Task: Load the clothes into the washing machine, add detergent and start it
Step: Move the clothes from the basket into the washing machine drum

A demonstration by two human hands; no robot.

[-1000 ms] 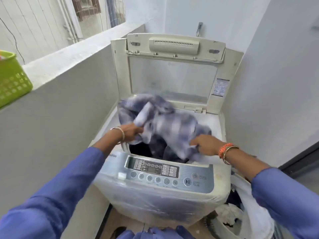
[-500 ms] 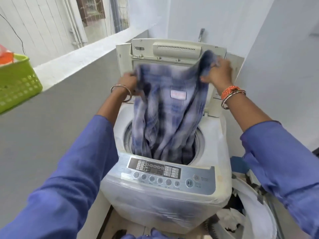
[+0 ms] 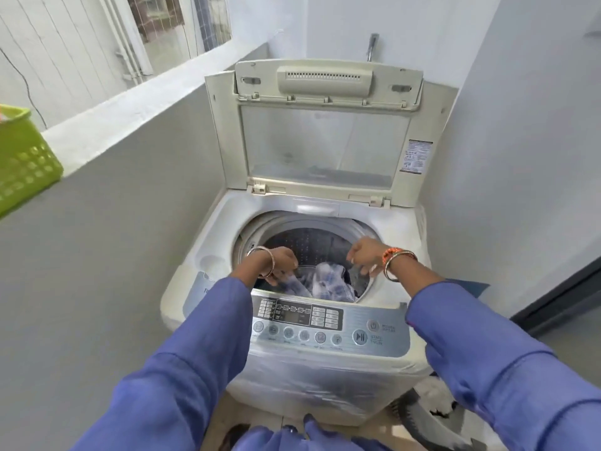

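The top-loading washing machine [image 3: 208,255] stands in front of me with its lid [image 3: 325,148] up. A blue and white plaid shirt [image 3: 328,283] lies crumpled inside the drum, on darker clothes. My left hand [image 3: 281,263] reaches over the drum's left side, its curled fingers holding the shirt's edge. My right hand [image 3: 364,255] hangs over the drum's right side with loosely curled fingers, and I see nothing in it. The control panel [image 3: 325,320] runs along the front, with the start button [image 3: 360,336] at its right. No detergent is in view.
A green plastic basket [image 3: 26,164] sits on the low wall's ledge [image 3: 130,118] at the left. A tub with white and dark laundry [image 3: 435,398] stands on the floor at the lower right. Walls close in on both sides, and a tap [image 3: 372,47] sticks up behind the lid.
Half a second ago both hands held the plaid shirt spread high in front of the lid. The shirt has dropped into the drum and both hands came down to its rim.
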